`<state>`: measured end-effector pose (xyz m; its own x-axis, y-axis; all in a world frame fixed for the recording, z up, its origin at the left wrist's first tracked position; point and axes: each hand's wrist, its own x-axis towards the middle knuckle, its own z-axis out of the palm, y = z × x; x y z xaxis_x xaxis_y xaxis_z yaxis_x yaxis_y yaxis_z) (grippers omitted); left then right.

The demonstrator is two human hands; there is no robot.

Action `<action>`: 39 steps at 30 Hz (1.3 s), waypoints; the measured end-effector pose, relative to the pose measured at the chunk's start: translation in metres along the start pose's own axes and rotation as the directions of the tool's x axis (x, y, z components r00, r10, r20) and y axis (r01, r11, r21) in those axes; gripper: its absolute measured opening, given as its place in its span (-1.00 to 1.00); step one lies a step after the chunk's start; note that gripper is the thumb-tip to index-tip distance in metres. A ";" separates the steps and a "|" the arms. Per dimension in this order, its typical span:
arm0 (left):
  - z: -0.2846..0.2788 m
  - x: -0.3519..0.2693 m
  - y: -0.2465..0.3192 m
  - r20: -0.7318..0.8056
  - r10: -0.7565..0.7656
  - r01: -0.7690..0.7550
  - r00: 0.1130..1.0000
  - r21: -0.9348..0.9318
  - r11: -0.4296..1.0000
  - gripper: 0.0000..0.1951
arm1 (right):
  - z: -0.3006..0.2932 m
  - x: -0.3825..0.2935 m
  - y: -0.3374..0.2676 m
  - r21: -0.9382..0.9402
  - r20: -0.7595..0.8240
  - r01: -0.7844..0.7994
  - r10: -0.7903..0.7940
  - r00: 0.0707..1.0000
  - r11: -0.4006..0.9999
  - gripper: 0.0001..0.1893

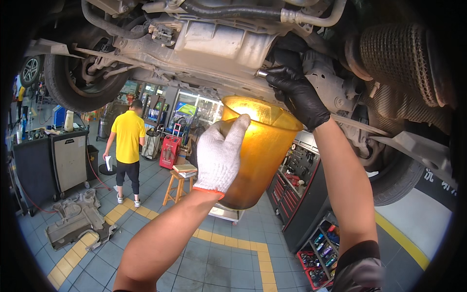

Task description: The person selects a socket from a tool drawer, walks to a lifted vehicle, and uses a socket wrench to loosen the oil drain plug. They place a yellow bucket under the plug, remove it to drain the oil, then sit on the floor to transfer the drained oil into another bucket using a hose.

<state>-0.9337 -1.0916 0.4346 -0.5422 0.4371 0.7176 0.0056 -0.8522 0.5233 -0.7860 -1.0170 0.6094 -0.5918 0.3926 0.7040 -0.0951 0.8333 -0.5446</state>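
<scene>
Above me is the underside of a raised car, with a metal oil pan [219, 45] near the middle. My right hand [295, 91], in a black glove, holds a short shiny metal socket [262, 73] against the lower right corner of the pan. In a white knitted glove, my left hand [224, 157] grips the rim and side of an amber plastic bucket [266, 157], thumb at the rim. The bucket is upright, slightly tilted, just under the pan and my right hand. A bright light glows through its rim. The bucket's bottom inside is hidden.
A person in a yellow shirt [127, 137] stands at the left, back turned. An undertray [78, 222] lies on the floor. Beyond are a wooden stool [177, 186], a red machine [170, 151], a grey cabinet [69, 162], a tool cabinet [292, 193] and a shelf of bottles [324, 244].
</scene>
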 end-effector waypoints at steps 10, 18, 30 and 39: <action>-0.001 0.003 -0.007 -0.003 -0.015 0.015 1.000 -0.066 0.998 -0.51 | 0.006 0.001 0.005 -0.111 -0.055 0.143 -0.149 0.987 0.984 -0.80; 0.000 0.003 -0.004 -0.007 -0.015 0.014 1.000 -0.057 0.998 -0.53 | 0.002 -0.005 -0.008 -0.001 -0.052 -0.063 0.063 0.997 0.998 -0.86; 0.008 0.006 0.001 0.026 -0.036 0.038 0.999 -0.082 0.996 -0.49 | 0.005 -0.005 -0.013 0.035 -0.062 -0.099 0.101 0.993 0.994 -0.87; 0.003 0.010 0.002 0.046 -0.057 0.055 0.997 0.037 0.998 -0.47 | -0.004 -0.007 -0.017 0.129 0.063 -0.264 0.258 0.964 0.956 -0.88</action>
<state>-0.9364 -1.0882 0.4447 -0.5021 0.4975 0.7074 0.0072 -0.8155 0.5787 -0.7768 -1.0328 0.6153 -0.6453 0.5692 0.5095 -0.0376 0.6424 -0.7654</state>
